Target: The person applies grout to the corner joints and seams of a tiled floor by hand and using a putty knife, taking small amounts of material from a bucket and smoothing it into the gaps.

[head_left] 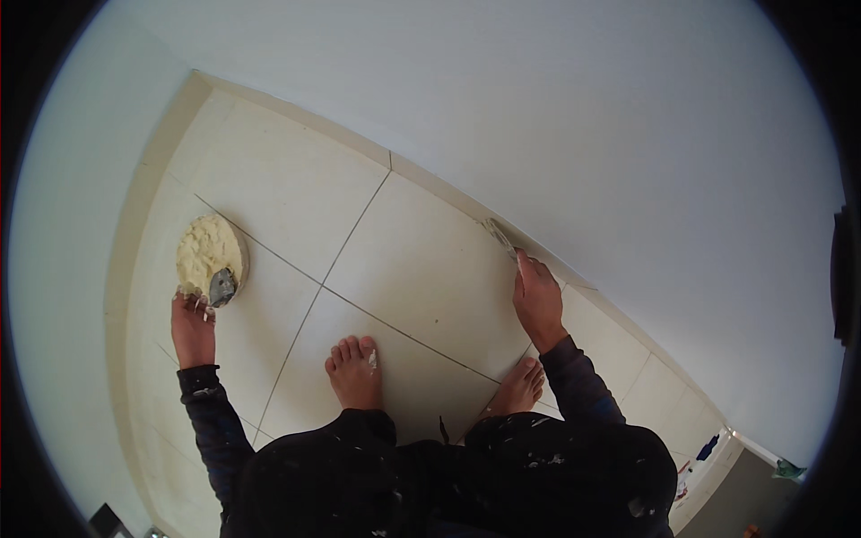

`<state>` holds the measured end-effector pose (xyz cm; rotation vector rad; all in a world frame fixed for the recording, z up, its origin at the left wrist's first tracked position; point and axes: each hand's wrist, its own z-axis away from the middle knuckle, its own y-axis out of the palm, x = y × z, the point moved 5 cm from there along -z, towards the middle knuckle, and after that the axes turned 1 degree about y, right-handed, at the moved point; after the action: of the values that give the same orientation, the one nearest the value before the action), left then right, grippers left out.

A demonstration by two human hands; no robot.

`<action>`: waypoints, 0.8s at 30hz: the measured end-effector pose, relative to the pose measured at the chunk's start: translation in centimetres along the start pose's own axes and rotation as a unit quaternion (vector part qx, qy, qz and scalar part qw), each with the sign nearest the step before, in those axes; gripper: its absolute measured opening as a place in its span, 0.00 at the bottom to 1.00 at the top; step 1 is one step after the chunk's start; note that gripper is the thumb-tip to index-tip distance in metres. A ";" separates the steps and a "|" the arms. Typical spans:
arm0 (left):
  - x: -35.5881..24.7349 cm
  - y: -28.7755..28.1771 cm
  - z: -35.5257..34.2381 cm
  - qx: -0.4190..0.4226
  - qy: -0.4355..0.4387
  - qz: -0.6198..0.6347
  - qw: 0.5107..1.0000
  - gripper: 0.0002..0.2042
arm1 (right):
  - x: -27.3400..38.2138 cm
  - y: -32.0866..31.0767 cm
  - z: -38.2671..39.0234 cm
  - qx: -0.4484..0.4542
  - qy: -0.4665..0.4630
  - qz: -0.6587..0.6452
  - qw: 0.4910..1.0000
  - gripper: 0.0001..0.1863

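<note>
At the left, my left hand [193,327] grips the near rim of a round tub [243,255]. Cream-coloured putty [204,247] fills the tub, with a lumpy surface. A grey, putty-smeared piece [222,287] rests at the tub's near side, close to my fingers; what kind of tool it is I cannot make out. White smears mark those fingertips. To the right, my right hand [539,300] is closed around a putty knife [499,236], its blade end close to the tile skirting [448,193] below the wall. My palm hides the knife's handle.
White walls [538,108] meet in a corner at the upper left. My bare feet [355,372] stand on pale floor tiles [386,251] with dark joints. A blue object [708,447] lies at the lower right, near a wall edge and a green item [789,470].
</note>
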<state>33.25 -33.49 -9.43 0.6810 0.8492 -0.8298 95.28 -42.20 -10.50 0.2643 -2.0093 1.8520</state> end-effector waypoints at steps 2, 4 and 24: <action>0.7 2.2 4.4 -0.006 0.002 0.011 1.000 0.11 | 1.4 1.3 -1.9 0.006 -0.007 -0.010 1.000 0.18; 1.9 4.2 7.4 0.043 -0.011 0.036 0.998 0.11 | 2.8 1.6 -4.2 -0.012 -0.046 -0.016 0.999 0.18; 7.0 1.3 18.0 0.025 -0.056 0.104 0.993 0.15 | 2.4 2.9 -0.6 0.096 -0.209 0.167 0.959 0.28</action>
<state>43.73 -49.41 -6.21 0.7466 0.6465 -0.6967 92.10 -40.99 -12.15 0.4232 -2.2566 2.3741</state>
